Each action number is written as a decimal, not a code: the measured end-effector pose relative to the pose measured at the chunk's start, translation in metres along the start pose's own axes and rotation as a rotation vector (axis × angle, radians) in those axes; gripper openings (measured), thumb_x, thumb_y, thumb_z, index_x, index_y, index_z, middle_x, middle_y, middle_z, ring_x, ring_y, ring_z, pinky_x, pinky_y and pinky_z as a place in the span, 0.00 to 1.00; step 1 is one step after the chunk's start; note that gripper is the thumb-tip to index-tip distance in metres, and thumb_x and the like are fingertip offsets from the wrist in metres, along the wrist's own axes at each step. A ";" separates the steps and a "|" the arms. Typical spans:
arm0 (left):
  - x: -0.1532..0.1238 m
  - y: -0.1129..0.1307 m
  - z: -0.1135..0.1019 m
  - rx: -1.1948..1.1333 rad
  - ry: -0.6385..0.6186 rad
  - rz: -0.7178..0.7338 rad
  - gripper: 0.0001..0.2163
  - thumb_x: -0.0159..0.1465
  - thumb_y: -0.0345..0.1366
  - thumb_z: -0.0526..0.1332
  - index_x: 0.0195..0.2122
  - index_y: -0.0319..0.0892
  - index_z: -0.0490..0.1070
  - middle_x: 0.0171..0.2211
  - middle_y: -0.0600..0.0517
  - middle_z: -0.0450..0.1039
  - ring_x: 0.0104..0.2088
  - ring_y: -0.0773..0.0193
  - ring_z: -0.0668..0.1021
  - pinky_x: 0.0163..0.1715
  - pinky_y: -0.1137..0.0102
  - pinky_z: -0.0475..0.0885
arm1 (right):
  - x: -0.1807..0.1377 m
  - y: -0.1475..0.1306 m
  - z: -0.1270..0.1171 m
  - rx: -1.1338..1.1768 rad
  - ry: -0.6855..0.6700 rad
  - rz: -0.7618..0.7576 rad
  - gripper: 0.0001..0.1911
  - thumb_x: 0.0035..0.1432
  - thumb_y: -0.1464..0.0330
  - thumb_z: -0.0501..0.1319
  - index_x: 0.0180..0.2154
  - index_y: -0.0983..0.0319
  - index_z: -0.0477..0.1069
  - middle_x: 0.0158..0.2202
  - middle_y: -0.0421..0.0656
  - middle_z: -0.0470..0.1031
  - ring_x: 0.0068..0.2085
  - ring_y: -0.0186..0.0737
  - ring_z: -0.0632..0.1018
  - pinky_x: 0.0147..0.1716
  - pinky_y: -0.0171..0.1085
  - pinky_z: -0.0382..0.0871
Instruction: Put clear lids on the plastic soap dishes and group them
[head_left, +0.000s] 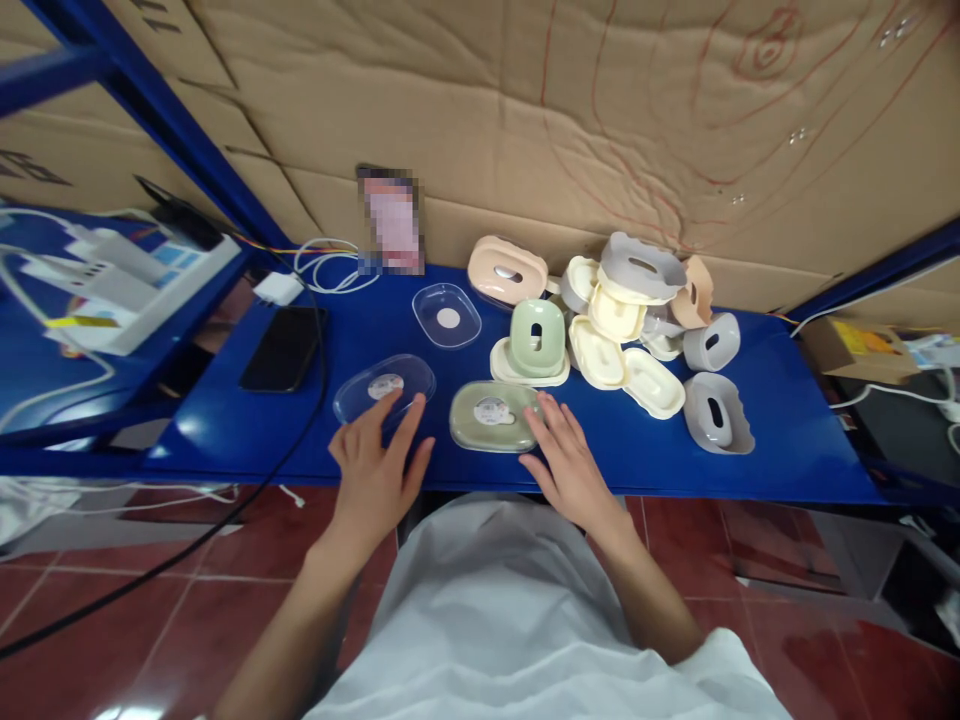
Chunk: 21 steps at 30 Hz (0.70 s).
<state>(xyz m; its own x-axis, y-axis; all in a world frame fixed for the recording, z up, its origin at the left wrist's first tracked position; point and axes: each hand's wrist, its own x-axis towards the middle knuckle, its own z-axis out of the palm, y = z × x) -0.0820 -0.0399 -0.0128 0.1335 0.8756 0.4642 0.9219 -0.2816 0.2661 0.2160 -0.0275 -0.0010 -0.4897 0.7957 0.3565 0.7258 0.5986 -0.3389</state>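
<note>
My left hand (381, 450) reaches over a clear plastic lid (352, 395) with a round label, its fingers apart at the lid's near edge. My right hand (564, 455) has its fingers stretched out, with the tips at the right end of a green oval container (466, 425). That container has a clear cover and a round label on top. Behind it a smaller green tray (551, 325) with a dark slot rests on a cream oval piece (501, 365). A second clear lid (426, 318) with a pale label lies farther back.
Several grey, cream and peach plastic pieces are heaped at the right, among them a grey holder (739, 430). A black phone (281, 350), white charger (279, 290) and black cable (319, 400) are at left. Cardboard (480, 110) backs the blue table (630, 465).
</note>
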 end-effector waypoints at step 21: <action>0.002 0.008 0.019 -0.266 0.039 0.222 0.24 0.71 0.34 0.68 0.67 0.54 0.71 0.65 0.42 0.70 0.64 0.45 0.74 0.65 0.48 0.71 | 0.008 0.028 -0.006 -0.003 0.094 0.096 0.23 0.78 0.60 0.56 0.69 0.58 0.68 0.61 0.53 0.76 0.62 0.53 0.77 0.62 0.53 0.72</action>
<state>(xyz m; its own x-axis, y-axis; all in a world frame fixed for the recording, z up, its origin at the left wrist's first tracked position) -0.0675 -0.0326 -0.0262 0.3013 0.7675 0.5658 0.7444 -0.5601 0.3634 0.2349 -0.0047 -0.0021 -0.3707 0.8370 0.4025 0.7685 0.5198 -0.3732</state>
